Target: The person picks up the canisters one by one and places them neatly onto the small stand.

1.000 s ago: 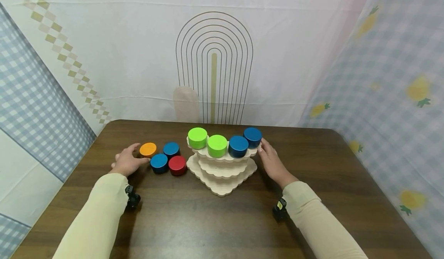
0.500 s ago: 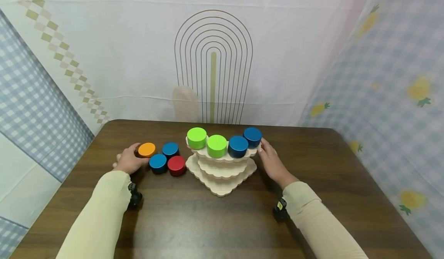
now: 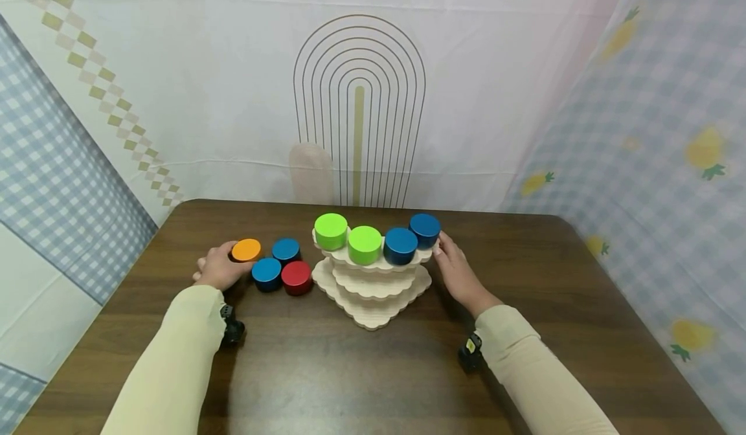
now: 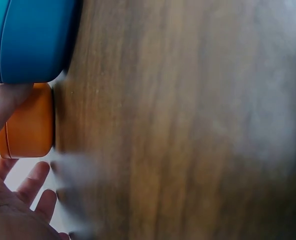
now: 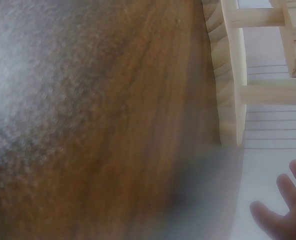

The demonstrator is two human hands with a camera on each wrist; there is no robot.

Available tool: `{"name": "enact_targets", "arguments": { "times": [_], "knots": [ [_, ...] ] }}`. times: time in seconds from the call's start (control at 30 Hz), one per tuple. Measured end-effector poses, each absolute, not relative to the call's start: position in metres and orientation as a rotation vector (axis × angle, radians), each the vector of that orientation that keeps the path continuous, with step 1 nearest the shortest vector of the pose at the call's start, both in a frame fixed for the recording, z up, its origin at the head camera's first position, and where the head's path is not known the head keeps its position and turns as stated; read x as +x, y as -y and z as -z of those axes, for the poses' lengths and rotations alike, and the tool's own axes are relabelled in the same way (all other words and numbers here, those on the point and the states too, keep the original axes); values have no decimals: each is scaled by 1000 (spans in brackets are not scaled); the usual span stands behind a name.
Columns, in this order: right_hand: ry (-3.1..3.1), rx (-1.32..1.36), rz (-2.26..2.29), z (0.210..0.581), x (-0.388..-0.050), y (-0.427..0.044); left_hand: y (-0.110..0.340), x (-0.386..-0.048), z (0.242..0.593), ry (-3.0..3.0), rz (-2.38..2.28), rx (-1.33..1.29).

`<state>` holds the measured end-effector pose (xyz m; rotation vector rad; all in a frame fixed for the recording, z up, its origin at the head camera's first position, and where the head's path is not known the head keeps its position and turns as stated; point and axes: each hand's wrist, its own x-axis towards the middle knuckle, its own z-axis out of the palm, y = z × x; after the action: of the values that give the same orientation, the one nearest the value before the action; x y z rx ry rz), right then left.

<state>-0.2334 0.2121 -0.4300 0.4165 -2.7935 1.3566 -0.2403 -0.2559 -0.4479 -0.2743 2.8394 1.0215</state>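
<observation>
My left hand (image 3: 219, 268) pinches an orange round tin (image 3: 247, 250) at the left of the table. The thumb lies between it and a blue tin (image 3: 267, 273) in the left wrist view; the other fingers are spread loosely. Close by stand another blue tin (image 3: 286, 250) and a red tin (image 3: 296, 278). My right hand (image 3: 458, 273) touches the right end of the top tier of a pale wooden tiered stand (image 3: 373, 290). Several of its fingers (image 5: 268, 217) show loosely extended in the right wrist view; its contact with the stand is outside that view.
Two green tins (image 3: 331, 231) stand on the left half of the top tier, and two blue tins (image 3: 400, 246) on its right half. All this rests on a dark wooden table (image 3: 350, 383) with a patterned cloth (image 3: 233, 98) hanging behind it.
My left hand has closed in on the orange tin, its thumb moving in beside it; the tin looks very slightly shifted. My right hand stays at the stand.
</observation>
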Motion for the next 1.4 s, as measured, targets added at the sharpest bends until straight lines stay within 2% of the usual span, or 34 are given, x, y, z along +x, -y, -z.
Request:
{"name": "enact_targets", "arguments": {
  "times": [0.4, 0.8, 1.4],
  "knots": [
    [2823, 392, -1349, 428, -232, -213, 256, -231, 444, -2850, -1181, -389],
    [2805, 418, -1371, 427, -232, -212, 258, -222, 431, -2911, -1225, -355],
    [2786, 446, -1373, 427, -233, -212, 229, -217, 403, -3016, -1298, -195]
  ]
}}
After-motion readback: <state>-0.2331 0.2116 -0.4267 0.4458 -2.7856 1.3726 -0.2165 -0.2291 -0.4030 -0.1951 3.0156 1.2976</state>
